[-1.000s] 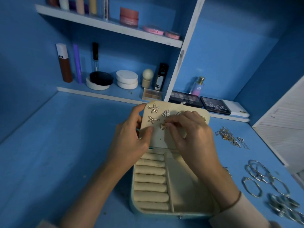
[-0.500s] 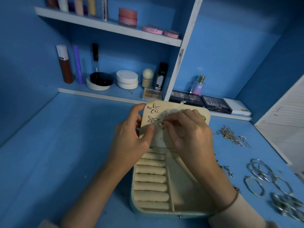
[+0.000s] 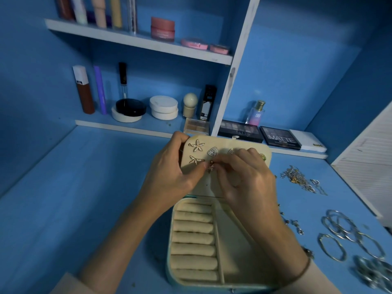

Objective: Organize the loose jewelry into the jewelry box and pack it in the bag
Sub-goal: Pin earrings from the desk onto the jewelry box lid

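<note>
A cream-lined jewelry box (image 3: 237,281) lies open on the blue desk, its lid panel (image 3: 224,143) standing up. Starfish earrings (image 3: 196,145) and a woven earring (image 3: 212,151) are pinned to the panel. My left hand (image 3: 169,177) grips the panel's left edge, thumb on its front. My right hand (image 3: 246,179) pinches a small earring (image 3: 211,167) against the panel beside the left thumb. Ring rolls (image 3: 194,236) fill the box's left half. Loose jewelry lies to the right: a chain pile (image 3: 297,177), silver bangles (image 3: 341,228), small earrings (image 3: 296,225). No bag is in view.
Shelves at the back hold cosmetics: bottles (image 3: 83,90), compacts (image 3: 164,107), a perfume bottle (image 3: 256,113) and eyeshadow palettes (image 3: 280,137). A white slatted panel (image 3: 367,166) stands at the right. More silver rings (image 3: 375,272) lie at the desk's lower right.
My right fingers have shifted slightly left on the lid panel with the small earring, closing on my left thumb. The box and loose jewelry have not moved.
</note>
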### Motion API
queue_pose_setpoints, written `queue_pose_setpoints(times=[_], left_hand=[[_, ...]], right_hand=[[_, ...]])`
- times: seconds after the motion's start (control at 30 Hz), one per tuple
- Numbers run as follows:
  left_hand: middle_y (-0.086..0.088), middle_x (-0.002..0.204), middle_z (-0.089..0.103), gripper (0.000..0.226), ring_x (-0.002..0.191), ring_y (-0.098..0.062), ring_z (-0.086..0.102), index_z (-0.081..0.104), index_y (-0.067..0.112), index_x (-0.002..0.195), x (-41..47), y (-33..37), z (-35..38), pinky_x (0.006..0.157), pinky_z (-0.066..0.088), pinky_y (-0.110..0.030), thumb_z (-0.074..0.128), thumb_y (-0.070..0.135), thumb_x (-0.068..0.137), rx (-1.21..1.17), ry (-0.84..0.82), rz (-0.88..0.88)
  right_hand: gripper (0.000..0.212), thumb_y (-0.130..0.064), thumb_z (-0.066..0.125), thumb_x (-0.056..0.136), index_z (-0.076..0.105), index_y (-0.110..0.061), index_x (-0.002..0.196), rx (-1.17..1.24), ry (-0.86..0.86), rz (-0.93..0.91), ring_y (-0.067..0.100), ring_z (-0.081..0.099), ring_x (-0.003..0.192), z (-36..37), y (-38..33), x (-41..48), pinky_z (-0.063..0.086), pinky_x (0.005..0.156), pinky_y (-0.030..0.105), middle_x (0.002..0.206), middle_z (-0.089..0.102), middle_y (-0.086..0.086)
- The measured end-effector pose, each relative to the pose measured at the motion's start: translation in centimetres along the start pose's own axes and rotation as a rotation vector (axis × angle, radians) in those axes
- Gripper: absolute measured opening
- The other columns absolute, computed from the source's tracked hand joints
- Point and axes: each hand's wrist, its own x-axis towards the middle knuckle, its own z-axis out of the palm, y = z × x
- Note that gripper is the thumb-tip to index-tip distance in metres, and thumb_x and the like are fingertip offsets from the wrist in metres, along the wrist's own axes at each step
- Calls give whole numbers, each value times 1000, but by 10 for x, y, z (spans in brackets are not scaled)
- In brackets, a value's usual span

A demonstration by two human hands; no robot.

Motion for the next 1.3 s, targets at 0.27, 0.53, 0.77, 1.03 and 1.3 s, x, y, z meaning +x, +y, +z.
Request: queue_pose_setpoints(times=[0.27, 0.53, 0.77, 1.03, 1.3], left_hand=[[15, 78, 63, 32, 74, 6, 57, 49, 21, 91, -1, 4, 2, 61, 40, -7, 77, 20, 75, 6, 16, 4], [14, 82, 63, 37, 76, 6, 56, 49, 19, 97, 0, 3, 2, 63, 41, -8, 78, 16, 74, 7, -18, -6], [18, 79, 61, 40, 75, 8, 57, 47, 28, 92, -1, 5, 2, 63, 41, -6, 78, 11, 74, -27, -27, -12], [14, 86, 64, 39, 79, 5, 58, 47, 27, 94, -1, 4, -1, 63, 43, -8, 78, 14, 74, -31, -47, -17], [16, 86, 64, 39, 79, 4, 58, 47, 27, 93, -1, 5, 0, 63, 44, -10, 78, 15, 73, -26, -32, -29]], right_hand=[[17, -12, 55, 84, 71, -12, 90, 68, -5, 33, 18, 51, 73, -1, -1, -2, 44, 65, 34, 78, 63, 0], [14, -8, 61, 83, 71, -10, 93, 86, -28, 41, 18, 51, 75, -2, 0, -3, 43, 67, 32, 81, 63, 0], [11, -12, 63, 82, 70, -10, 91, 89, -24, 56, 18, 53, 76, -1, -1, -5, 43, 67, 31, 80, 61, -1], [10, -15, 60, 81, 68, -13, 86, 57, -27, 60, 15, 51, 74, -2, -3, -8, 44, 62, 32, 77, 59, -3], [10, -15, 62, 82, 70, -13, 88, 46, -21, 82, 14, 52, 75, -2, -2, -9, 44, 61, 31, 78, 60, -4]])
